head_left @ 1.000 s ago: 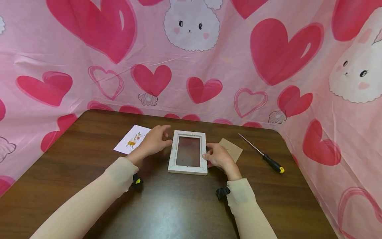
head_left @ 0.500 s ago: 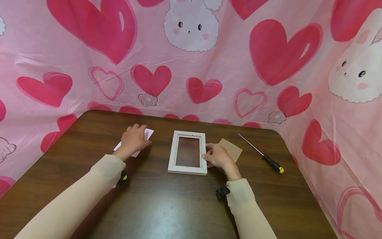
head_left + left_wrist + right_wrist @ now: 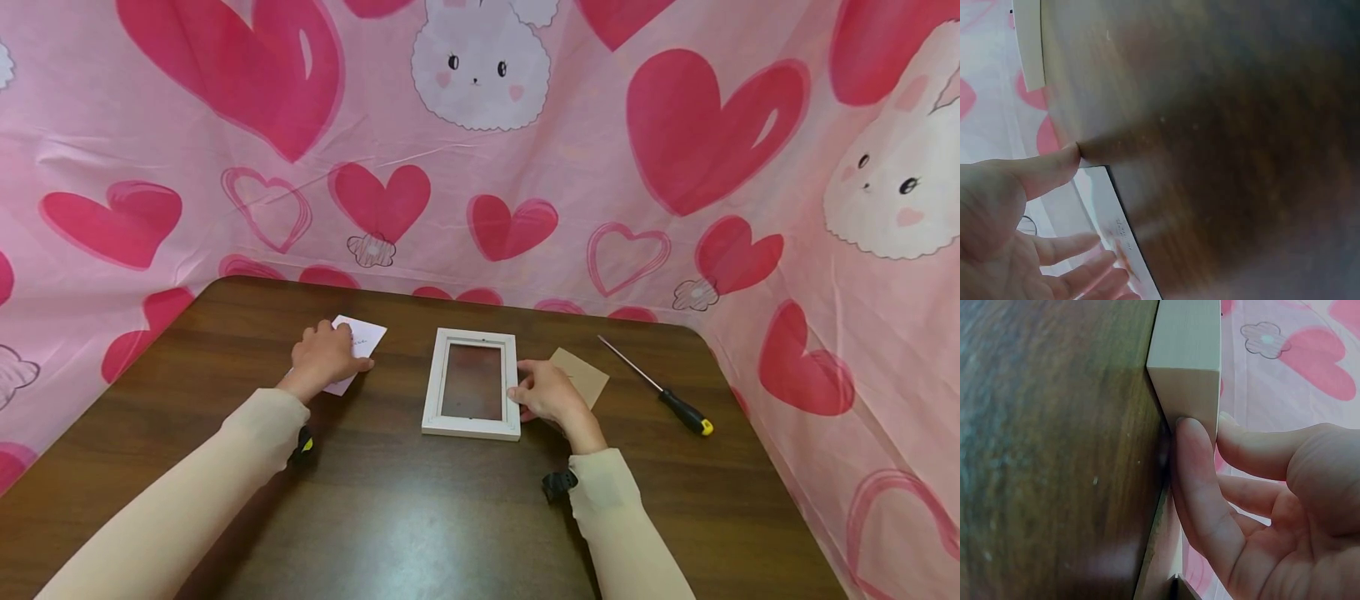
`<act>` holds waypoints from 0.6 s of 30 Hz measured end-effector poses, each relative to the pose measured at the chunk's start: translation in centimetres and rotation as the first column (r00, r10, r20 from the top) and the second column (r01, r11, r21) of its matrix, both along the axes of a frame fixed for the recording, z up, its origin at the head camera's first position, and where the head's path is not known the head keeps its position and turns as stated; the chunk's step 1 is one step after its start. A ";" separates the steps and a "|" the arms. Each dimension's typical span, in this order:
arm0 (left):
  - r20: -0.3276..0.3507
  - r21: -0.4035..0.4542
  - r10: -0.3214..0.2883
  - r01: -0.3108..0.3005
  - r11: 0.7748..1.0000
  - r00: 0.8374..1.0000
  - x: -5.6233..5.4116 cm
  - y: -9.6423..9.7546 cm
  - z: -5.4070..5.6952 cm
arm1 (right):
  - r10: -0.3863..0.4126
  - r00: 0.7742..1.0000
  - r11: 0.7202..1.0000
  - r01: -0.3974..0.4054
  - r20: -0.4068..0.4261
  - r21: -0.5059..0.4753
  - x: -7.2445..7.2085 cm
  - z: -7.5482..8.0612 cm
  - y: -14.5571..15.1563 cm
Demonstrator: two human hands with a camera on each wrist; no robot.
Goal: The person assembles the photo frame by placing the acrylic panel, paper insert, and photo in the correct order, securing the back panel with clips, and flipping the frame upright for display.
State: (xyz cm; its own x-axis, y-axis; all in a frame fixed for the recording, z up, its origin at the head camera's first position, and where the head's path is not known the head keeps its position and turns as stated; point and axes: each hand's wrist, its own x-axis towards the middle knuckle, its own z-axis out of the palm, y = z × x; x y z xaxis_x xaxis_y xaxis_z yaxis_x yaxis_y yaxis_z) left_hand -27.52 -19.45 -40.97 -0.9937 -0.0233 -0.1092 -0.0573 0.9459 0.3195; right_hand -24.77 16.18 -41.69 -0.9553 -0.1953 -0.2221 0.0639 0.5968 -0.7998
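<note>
My left hand (image 3: pixel 322 358) lies over a white card (image 3: pixel 369 333) with a printed drawing, on the left part of the table. In the left wrist view the fingers (image 3: pixel 1079 275) are spread and slightly bent over the card, and the thumb is at its corner. The palm hides much of the card in the head view. A white picture frame (image 3: pixel 433 392) lies flat in the middle, its recess facing up. At its right side, my right hand (image 3: pixel 551 390) holds the edge, thumb on top and index finger against the outer side (image 3: pixel 1185 394).
A brown cardboard piece (image 3: pixel 591 379) lies partly behind the right hand. Farther right is a screwdriver (image 3: pixel 678 408) with a black and yellow handle. A pink curtain (image 3: pixel 450 208) with hearts and rabbits borders the back and sides of the wooden table (image 3: pixel 420 517).
My left hand has moved left from beside the picture frame onto the card, then slightly farther left, uncovering the card's right part. My right hand and the frame have stayed in place.
</note>
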 end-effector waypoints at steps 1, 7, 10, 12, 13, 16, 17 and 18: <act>0.008 0.009 0.005 -0.005 1.000 1.000 0.0 0.0 0.0 | 0.000 1.000 1.000 0.000 -0.001 0.002 0.0 0.0 0.0; 0.009 0.045 0.013 -0.013 0.999 1.000 -0.2 -0.2 -0.4 | -0.006 1.000 1.000 0.006 0.006 0.002 0.1 0.1 -0.1; -0.001 0.056 0.008 -0.008 0.998 1.000 -0.3 -0.3 -0.5 | -0.009 1.000 1.000 0.009 0.009 0.001 0.1 0.1 0.0; -0.002 0.060 0.008 -0.008 0.998 1.000 -0.4 -0.4 -0.6 | -0.009 1.000 1.000 0.009 0.009 -0.003 0.1 0.0 -0.1; 0.000 0.060 0.008 -0.008 0.998 1.000 -0.4 -0.4 -0.6 | -0.008 1.000 1.000 0.008 0.008 -0.003 0.1 0.0 -0.1; 0.000 0.046 0.002 -0.002 0.999 1.000 -0.4 -0.3 -0.5 | -0.009 1.000 1.000 0.009 0.007 -0.005 0.0 0.0 -0.1; -0.002 0.037 -0.004 0.004 0.999 1.000 -0.4 -0.2 -0.5 | -0.008 1.000 1.000 0.008 0.006 -0.005 0.0 0.0 -0.1; -0.005 0.027 -0.011 0.011 1.000 1.000 -0.4 -0.2 -0.5 | -0.012 1.000 1.000 0.012 0.009 -0.005 0.0 0.0 -0.1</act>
State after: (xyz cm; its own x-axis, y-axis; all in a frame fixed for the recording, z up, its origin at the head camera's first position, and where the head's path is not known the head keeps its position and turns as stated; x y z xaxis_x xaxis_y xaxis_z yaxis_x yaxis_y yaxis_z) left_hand -27.90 -19.64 -41.42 -0.9944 -0.0096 -0.1049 -0.0454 0.9375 0.3449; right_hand -24.74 16.09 -41.73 -0.9556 -0.1852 -0.2293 0.0778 0.5919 -0.8023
